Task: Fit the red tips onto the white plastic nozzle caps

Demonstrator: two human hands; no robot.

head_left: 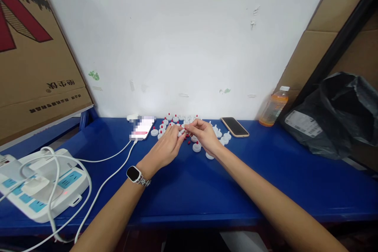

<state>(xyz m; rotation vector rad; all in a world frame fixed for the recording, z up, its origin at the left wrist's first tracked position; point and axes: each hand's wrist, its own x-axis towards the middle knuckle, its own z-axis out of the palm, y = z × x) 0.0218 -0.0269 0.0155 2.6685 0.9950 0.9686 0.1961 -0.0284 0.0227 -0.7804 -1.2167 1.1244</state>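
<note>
In the head view my left hand is closed around a white nozzle cap, mostly hidden by its fingers. My right hand meets it there, thumb and forefinger pinched at a small red tip on the cap's end. White caps with red tips stand in a group left of and behind the hands. One more red-tipped cap sits just in front of the right hand. Several white caps without red tips lie to the right. Loose small red tips are scattered on the table beneath the hands.
On the blue table, a plugged-in phone lies left and another phone right. A power strip with looping white cables fills the left front. An orange drink bottle and a black plastic bag stand at right.
</note>
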